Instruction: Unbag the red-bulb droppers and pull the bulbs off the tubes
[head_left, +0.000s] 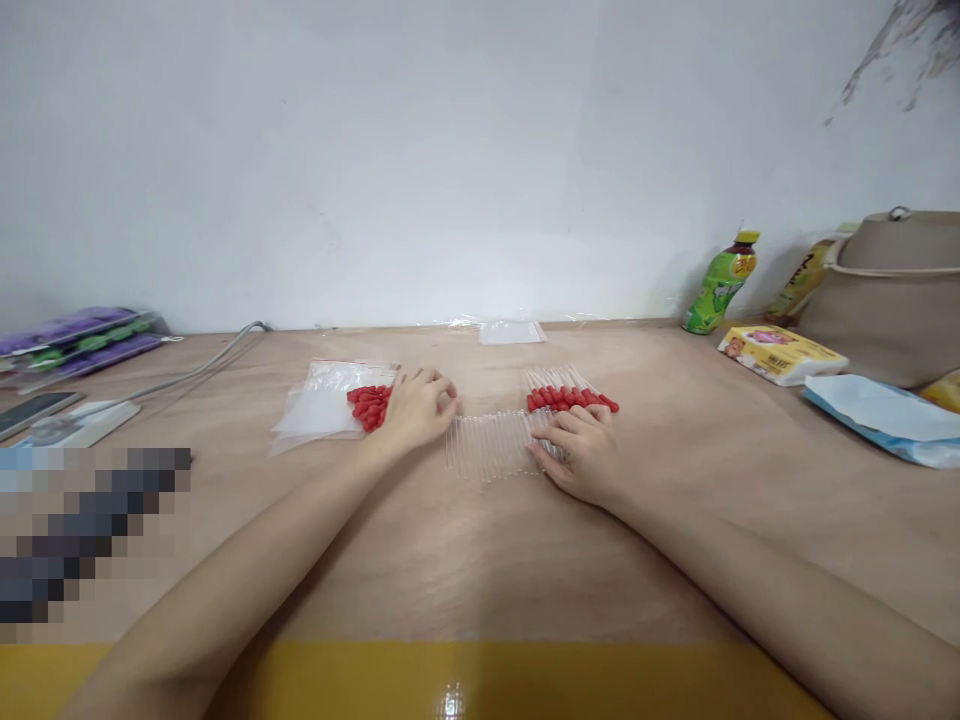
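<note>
A row of thin clear tubes [491, 445] lies side by side on the table between my hands. My left hand [420, 408] is at the row's upper left end, fingers curled with thumb and forefinger close together; anything between them is too small to make out. Just left of it a heap of small red caps [367, 405] rests partly on a clear plastic bag [319, 405], some hidden by the hand. My right hand [581, 455] lies over the row's right end, fingers apart and touching the tubes. Above it sit red-capped tubes [559, 397], laid together with their caps towards me.
Purple and green packs [82, 335], a grey cable [202, 365] and a phone [34, 412] lie at left. At right stand a green drink bottle [720, 285], a yellow tissue pack [780, 352], a blue-white packet [885, 415] and a beige bag [885, 300]. A white wall is behind.
</note>
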